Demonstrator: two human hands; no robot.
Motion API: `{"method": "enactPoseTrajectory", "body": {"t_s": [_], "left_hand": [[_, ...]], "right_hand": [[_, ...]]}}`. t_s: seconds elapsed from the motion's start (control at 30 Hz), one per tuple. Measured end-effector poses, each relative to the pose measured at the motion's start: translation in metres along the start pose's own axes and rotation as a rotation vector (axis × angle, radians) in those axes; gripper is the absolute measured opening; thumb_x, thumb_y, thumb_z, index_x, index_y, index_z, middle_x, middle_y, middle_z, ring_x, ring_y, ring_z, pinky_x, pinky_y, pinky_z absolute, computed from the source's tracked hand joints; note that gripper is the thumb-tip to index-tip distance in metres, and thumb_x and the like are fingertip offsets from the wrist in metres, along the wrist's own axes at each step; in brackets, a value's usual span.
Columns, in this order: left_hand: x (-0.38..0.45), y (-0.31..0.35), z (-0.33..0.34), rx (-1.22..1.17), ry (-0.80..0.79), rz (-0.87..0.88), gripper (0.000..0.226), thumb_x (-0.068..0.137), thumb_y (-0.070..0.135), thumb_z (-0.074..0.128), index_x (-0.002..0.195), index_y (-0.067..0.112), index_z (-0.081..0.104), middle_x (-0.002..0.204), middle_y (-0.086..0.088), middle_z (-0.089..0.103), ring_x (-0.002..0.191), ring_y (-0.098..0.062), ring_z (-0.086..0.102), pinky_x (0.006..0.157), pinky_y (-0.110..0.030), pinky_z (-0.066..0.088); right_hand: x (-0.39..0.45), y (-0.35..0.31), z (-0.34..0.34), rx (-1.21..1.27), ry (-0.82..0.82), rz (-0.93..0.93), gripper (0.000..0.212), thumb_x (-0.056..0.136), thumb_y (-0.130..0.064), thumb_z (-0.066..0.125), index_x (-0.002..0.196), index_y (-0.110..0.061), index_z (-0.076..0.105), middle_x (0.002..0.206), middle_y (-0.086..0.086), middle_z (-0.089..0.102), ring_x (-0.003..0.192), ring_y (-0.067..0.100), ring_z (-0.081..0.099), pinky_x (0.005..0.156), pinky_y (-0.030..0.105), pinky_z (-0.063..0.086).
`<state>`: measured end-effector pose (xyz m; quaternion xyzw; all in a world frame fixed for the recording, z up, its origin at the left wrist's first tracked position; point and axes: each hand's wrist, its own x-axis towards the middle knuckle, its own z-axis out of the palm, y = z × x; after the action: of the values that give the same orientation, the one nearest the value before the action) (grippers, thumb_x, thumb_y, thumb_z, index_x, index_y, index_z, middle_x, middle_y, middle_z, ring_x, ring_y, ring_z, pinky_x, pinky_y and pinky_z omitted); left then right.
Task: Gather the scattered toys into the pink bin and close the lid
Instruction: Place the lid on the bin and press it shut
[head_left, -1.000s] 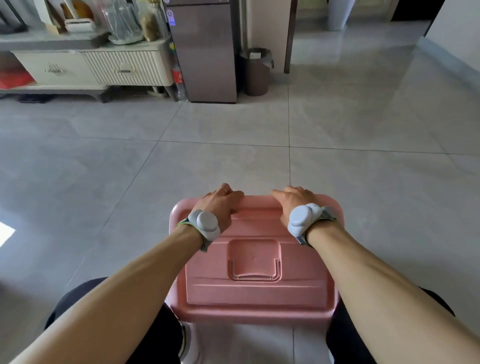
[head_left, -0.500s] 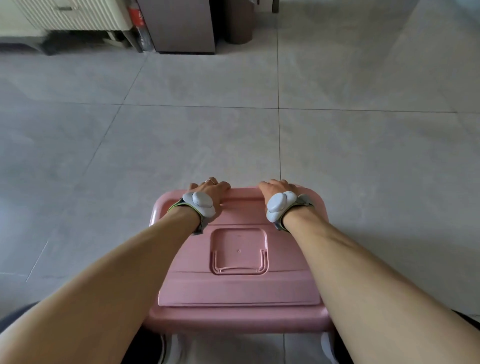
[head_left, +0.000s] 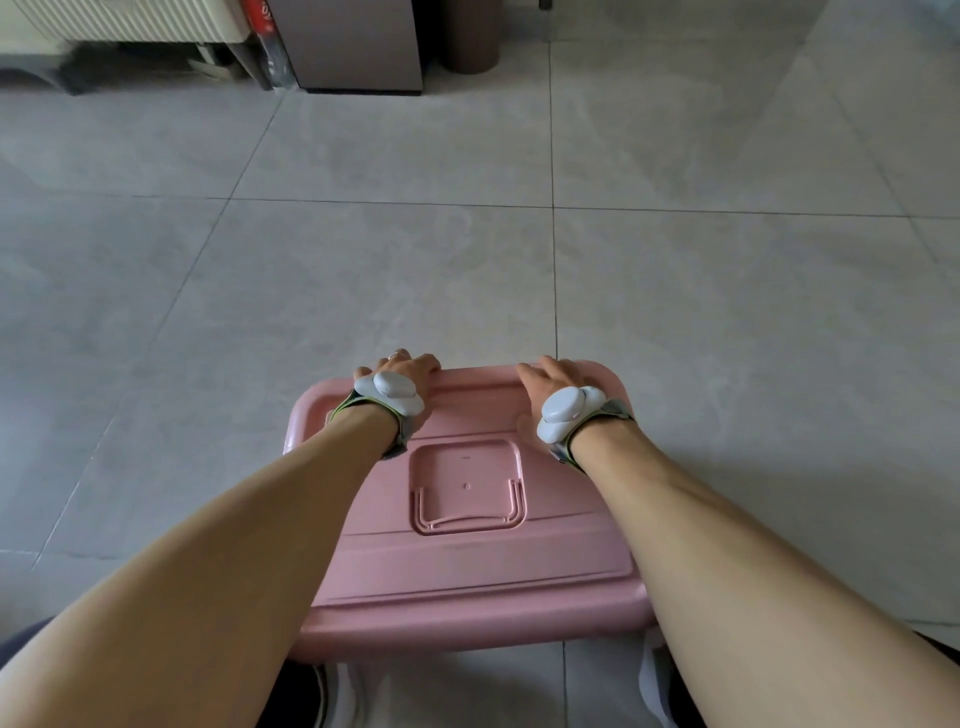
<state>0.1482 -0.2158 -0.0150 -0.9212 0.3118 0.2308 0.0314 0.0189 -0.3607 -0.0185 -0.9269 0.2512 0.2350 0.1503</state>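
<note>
Now the view has tilted down; left hand (head_left: 404, 375) and right hand (head_left: 551, 378) still press, fingers flat, on the lid (head_left: 467, 551), so the pink bin (head_left: 467, 631) appears closed.

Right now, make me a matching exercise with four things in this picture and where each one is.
Things:
1. left hand
2. right hand
3. folded handle
4. brown bin

Places:
A. far edge of the floor, by the cabinet
B. recess in the middle of the pink lid
C. far right part of the lid
D. far left part of the lid

Pairs: 1-D, 2-C, 3-B, 4-A
</note>
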Motion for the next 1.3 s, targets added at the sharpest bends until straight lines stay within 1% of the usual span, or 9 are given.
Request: {"method": "enactPoseTrajectory", "body": {"t_s": [0.13,0.23,0.33,0.5,0.67,0.73,0.93,1.07,1.3], "left_hand": [[-0.005,-0.001,0.004,-0.001,-0.032,-0.053,0.048,0.088,0.012,0.046,0.132,0.028,0.044,0.131,-0.005,0.046,0.123,-0.029,0.045,0.1,-0.04,0.038],[-0.015,0.014,0.01,0.015,-0.028,0.008,0.048,0.094,0.025,0.043,0.141,0.028,0.033,0.145,-0.007,0.037,0.135,-0.03,0.032,0.108,-0.047,0.029],[-0.031,0.04,0.018,-0.027,-0.032,0.156,0.065,0.094,0.05,0.046,0.151,0.035,0.017,0.16,-0.005,0.012,0.147,-0.028,0.01,0.115,-0.051,0.021],[-0.048,0.084,0.036,0.06,-0.109,0.275,0.09,0.083,0.072,0.047,0.153,0.037,0.003,0.161,0.001,-0.019,0.148,-0.03,-0.016,0.119,-0.056,0.002],[-0.061,0.121,0.049,0.16,-0.136,0.371,0.083,0.087,0.072,0.038,0.153,0.04,0.0,0.16,-0.001,-0.023,0.147,-0.034,-0.019,0.117,-0.059,-0.002],[-0.062,0.124,0.048,0.168,-0.157,0.382,0.082,0.088,0.07,0.041,0.153,0.041,0.001,0.16,0.001,-0.023,0.147,-0.033,-0.019,0.118,-0.058,-0.001],[-0.059,0.126,0.034,0.254,-0.216,0.39,0.092,0.082,0.069,0.053,0.15,0.046,-0.004,0.159,0.007,-0.024,0.148,-0.026,-0.016,0.12,-0.053,0.005],[-0.058,0.129,0.037,0.251,-0.214,0.396,0.093,0.081,0.069,0.053,0.15,0.047,-0.005,0.159,0.008,-0.025,0.148,-0.026,-0.018,0.12,-0.054,0.005],[-0.052,0.128,0.043,0.23,-0.204,0.394,0.093,0.082,0.068,0.054,0.15,0.047,-0.004,0.158,0.008,-0.026,0.148,-0.025,-0.019,0.12,-0.053,0.003]], "right_hand": [[-0.008,0.006,0.007,-0.052,-0.075,0.008,0.071,0.08,-0.008,0.043,0.146,-0.02,0.02,0.156,0.004,0.007,0.144,0.032,0.012,0.115,0.044,0.024],[-0.012,0.009,0.012,-0.006,-0.106,0.012,0.064,0.095,-0.019,0.034,0.154,-0.026,0.009,0.161,-0.004,-0.007,0.149,0.025,-0.001,0.12,0.044,0.009],[-0.024,0.017,0.009,0.101,-0.107,-0.009,0.061,0.098,-0.011,0.039,0.153,-0.018,0.014,0.161,-0.003,0.003,0.149,0.022,0.005,0.121,0.037,0.011],[-0.049,0.039,0.021,0.292,0.133,0.198,0.067,0.078,-0.014,0.065,0.138,-0.023,0.037,0.142,0.003,0.038,0.131,0.029,0.037,0.1,0.038,0.044],[-0.09,0.072,0.048,0.637,0.239,0.414,0.033,0.091,-0.039,0.051,0.106,-0.009,0.049,0.117,0.015,0.059,0.097,0.033,0.057,0.075,0.032,0.039],[-0.1,0.075,0.057,0.747,0.18,0.453,0.037,0.098,-0.041,0.038,0.108,-0.007,0.049,0.115,0.016,0.059,0.099,0.035,0.058,0.079,0.035,0.04],[-0.11,0.084,0.06,0.869,0.137,0.454,0.029,0.091,-0.03,0.053,0.11,-0.01,0.043,0.111,0.007,0.059,0.085,0.025,0.055,0.076,0.031,0.042],[-0.109,0.09,0.057,0.927,0.133,0.52,0.032,0.087,-0.031,0.059,0.114,-0.016,0.05,0.116,0.005,0.057,0.103,0.026,0.058,0.087,0.031,0.046],[-0.107,0.091,0.05,0.806,0.032,0.449,0.03,0.081,-0.024,0.058,0.11,-0.017,0.056,0.107,0.003,0.063,0.097,0.029,0.062,0.084,0.034,0.05]]}}
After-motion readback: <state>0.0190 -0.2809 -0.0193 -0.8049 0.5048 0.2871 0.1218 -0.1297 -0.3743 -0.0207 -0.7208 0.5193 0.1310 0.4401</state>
